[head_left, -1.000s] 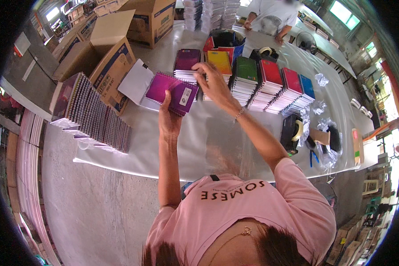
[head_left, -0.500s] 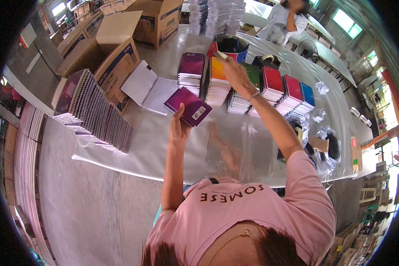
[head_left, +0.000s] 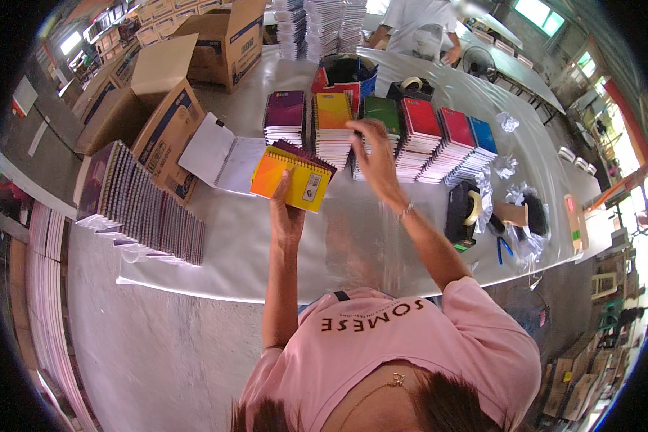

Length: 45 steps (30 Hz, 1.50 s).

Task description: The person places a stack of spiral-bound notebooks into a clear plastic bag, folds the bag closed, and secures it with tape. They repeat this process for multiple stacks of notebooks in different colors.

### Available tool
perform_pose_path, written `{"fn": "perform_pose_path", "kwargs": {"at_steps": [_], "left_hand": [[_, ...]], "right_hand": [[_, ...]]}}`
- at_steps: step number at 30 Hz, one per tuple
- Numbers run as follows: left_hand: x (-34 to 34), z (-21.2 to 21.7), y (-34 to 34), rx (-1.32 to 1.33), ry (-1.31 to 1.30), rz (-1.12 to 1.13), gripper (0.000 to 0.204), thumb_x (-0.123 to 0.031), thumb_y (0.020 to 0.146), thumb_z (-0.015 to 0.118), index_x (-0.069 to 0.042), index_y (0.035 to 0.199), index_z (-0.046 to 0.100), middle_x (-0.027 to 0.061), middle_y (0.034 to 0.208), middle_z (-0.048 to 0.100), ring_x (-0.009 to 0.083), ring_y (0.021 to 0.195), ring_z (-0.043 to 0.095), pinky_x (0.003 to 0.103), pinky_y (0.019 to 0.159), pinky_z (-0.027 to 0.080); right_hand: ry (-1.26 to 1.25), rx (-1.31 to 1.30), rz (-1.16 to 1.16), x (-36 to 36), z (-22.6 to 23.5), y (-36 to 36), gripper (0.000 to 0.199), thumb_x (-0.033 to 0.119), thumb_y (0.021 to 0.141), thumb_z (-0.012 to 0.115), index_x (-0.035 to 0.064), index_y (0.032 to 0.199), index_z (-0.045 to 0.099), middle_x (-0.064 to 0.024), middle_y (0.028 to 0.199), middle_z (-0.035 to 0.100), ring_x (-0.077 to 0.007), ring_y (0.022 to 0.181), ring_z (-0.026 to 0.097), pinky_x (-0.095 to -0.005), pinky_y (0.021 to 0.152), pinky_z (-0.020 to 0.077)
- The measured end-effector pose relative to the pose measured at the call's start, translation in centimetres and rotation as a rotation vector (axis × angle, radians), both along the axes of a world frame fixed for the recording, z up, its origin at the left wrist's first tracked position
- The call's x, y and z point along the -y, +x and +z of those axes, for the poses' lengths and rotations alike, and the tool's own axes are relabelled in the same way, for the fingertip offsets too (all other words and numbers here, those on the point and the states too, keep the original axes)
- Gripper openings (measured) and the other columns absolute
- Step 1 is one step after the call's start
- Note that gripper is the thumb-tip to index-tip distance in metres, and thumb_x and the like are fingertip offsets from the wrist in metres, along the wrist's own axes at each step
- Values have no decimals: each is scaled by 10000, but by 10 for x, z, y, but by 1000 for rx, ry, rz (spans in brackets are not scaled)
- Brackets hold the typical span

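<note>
My left hand [head_left: 286, 219] grips a yellow-orange spiral notebook [head_left: 302, 181], thumb across its cover. A purple notebook [head_left: 297, 150] sticks out beneath it in the same grip. Over the front of the green stack, my right hand [head_left: 376, 160] is empty, its fingers apart and pointing toward the yellow stack. In a row across the table stand stacks of spiral notebooks: purple [head_left: 286, 106], yellow [head_left: 333, 106], green [head_left: 381, 111], red [head_left: 420, 115], a second red [head_left: 456, 126] and blue [head_left: 482, 135].
An open notebook [head_left: 241, 164] lies left of the stacks, beside an open carton [head_left: 167, 147]. A long notebook pile [head_left: 151, 209] leans at the table's left edge. Tape dispensers [head_left: 462, 212] [head_left: 412, 88] and crumpled plastic [head_left: 529, 241] lie rightward. A person [head_left: 415, 29] stands across the table.
My right hand has drawn back from above the yellow stack toward me. A yellow notebook now lies over the purple one in my left hand. The person opposite has shifted left.
</note>
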State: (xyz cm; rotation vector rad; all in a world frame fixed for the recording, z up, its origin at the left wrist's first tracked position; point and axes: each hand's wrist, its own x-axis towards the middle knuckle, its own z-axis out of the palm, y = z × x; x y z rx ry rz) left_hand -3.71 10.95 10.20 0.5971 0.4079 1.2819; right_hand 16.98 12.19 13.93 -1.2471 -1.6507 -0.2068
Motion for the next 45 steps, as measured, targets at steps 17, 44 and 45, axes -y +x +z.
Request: {"fn": "perform_pose_path", "kwargs": {"at_steps": [17, 44, 45], "left_hand": [[3, -40, 24, -162, -129, -77, 424, -348, 867, 707, -106, 1169, 533, 10, 925, 621, 133, 743, 632, 275, 531, 496], [68, -44, 101, -28, -332, -368, 342, -215, 907, 661, -10, 1168, 577, 117, 1026, 676, 237, 856, 695, 380, 717, 621], [70, -43, 105, -33, -330, -358, 351, -220, 902, 667, -9, 1167, 577, 115, 1023, 676, 234, 854, 694, 376, 718, 620]], "right_hand": [[-658, 57, -609, -78, -9, 107, 923, 271, 720, 768, -25, 1421, 244, -356, 1166, 565, -496, 1145, 493, -631, 945, 321], [-422, 416, -201, 0, -6, 174, 277, 148, 849, 663, 168, 1125, 656, -161, 1211, 507, -360, 1100, 513, -499, 900, 451], [-477, 463, -206, -2, -7, 174, 278, 187, 866, 658, 175, 1143, 649, -168, 1232, 487, -374, 1124, 498, -508, 917, 441]]}}
